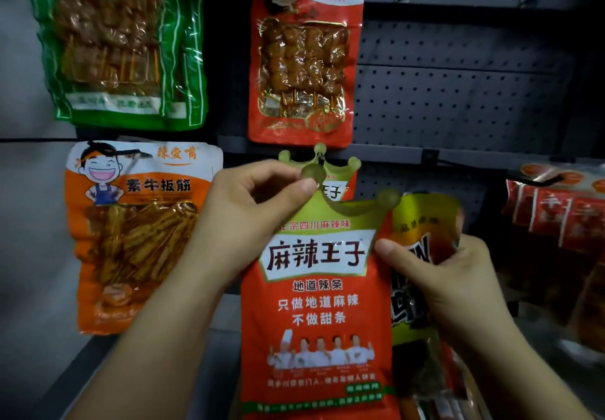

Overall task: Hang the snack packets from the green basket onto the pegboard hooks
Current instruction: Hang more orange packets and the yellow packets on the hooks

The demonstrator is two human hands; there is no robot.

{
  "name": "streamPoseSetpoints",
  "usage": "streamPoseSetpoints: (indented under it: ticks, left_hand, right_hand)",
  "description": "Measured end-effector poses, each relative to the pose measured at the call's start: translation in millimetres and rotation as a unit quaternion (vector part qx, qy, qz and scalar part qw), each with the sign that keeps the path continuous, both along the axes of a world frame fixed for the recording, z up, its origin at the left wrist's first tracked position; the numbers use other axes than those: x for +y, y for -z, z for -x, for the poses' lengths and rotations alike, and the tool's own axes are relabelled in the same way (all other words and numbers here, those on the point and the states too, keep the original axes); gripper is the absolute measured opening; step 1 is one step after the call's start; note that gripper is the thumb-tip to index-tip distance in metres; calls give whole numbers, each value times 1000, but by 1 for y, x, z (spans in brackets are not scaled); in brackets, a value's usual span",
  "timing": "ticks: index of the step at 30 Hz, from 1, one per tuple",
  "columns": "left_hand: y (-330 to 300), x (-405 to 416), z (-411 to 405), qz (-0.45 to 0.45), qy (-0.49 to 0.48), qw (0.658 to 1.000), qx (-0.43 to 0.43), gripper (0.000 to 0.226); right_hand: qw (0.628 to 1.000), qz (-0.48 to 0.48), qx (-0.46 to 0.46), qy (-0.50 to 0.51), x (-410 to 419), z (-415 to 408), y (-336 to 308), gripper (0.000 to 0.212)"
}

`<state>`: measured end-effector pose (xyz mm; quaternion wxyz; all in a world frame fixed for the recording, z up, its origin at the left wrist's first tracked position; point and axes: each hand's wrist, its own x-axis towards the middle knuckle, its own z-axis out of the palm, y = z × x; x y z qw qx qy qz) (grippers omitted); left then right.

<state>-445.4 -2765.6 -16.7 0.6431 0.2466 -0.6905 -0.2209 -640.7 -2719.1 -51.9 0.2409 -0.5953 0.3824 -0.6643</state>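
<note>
Nearest the camera, two bare forearms reach up from the bottom edge toward a glossy red foil packet (317, 305), flat and smooth, with a cut-out crown of olive-green points tipped by round knobs along its top. The packet stands upright, long axis vertical, crown upward and the printed face toward the camera. The left hand (248, 213) pinches the crown's upper left knob, thumb in front and the curled fingers (278, 174) closed on it. The right hand (442, 275) grips the packet's right edge halfway up, thumb pressed across the front, and its fingers also wrap a second packet (415, 256), yellow-green and red with bold black lettering, crinkled and shiny, held just behind and right of the first.

Directly above the left fingers a matching crown-topped packet (340, 177) already hangs on the pegboard (458, 92), mostly hidden behind the held one. The board is dark grey perforated metal with regular rows of small holes and a horizontal rail. Higher above the fingers hangs a red pouch (304, 59) with a clear window showing brown skewered pieces. Up and left of the left fingers hangs a green-edged transparent bag (121, 43) of skewers, blurred. Just left of the left hand hangs an orange-and-white pouch (137, 233) with a cartoon face and a window of strips. Right of the right hand, a cluster of small red sachets (556, 216) hangs from a black hook (537, 180).
</note>
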Motion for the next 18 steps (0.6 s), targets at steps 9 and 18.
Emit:
streamPoseSetpoints:
  ticks: [9,18]
  left_hand:
    - [-25,2,0,15,-41,999,2,10]
    - [-29,-5,5,-36,-20,999,-11,15]
  right_hand:
    - [999,26,-35,-23,7,-6,-10,31]
    - [999,12,-37,-33,-6,1,-3,33]
